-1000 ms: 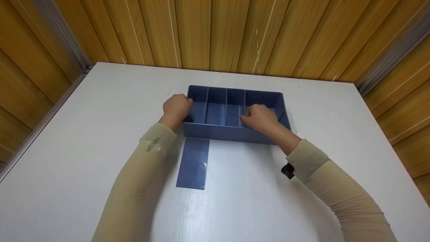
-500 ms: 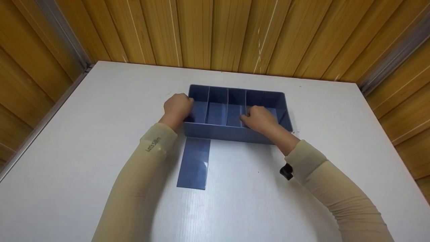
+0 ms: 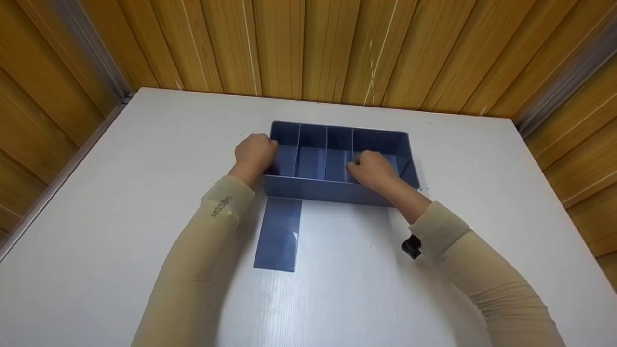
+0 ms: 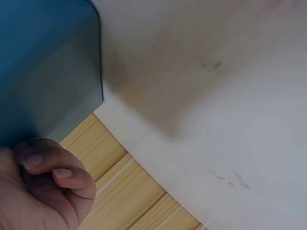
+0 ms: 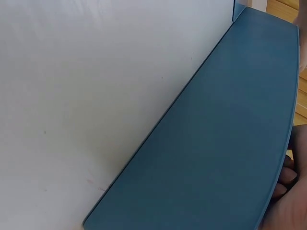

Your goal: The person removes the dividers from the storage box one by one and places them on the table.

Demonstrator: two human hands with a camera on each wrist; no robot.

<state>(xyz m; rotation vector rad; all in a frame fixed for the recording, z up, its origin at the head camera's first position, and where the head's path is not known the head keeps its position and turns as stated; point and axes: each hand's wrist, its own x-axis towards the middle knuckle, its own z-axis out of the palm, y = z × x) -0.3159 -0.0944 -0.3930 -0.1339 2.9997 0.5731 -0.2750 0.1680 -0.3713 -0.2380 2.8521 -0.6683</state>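
A blue rectangular box (image 3: 328, 190) stands near the far side of the white table, split into compartments by upright dividers. My left hand (image 3: 254, 155) grips its left wall, with the thumb over the rim; the left wrist view catches the curled fingers outside the box. Inside the box, my right hand (image 3: 376, 168) pinches the rightmost divider (image 3: 353, 140) near its front end, fingers partly hidden. A flat blue loose panel (image 3: 277, 236) lies on the table in front of the box's left end. In the right wrist view, the box's front wall (image 5: 201, 134) covers much of that hand.
The white table (image 3: 366, 289) has small dark marks. Yellow wood-look panels (image 3: 308, 48) rise behind its far edge and at both sides. A black object (image 3: 412, 246) sits at the right sleeve's cuff.
Both hands keep their places on the box; the right one shifts only very slightly. The view has moved a little. The loose panel lies as before.
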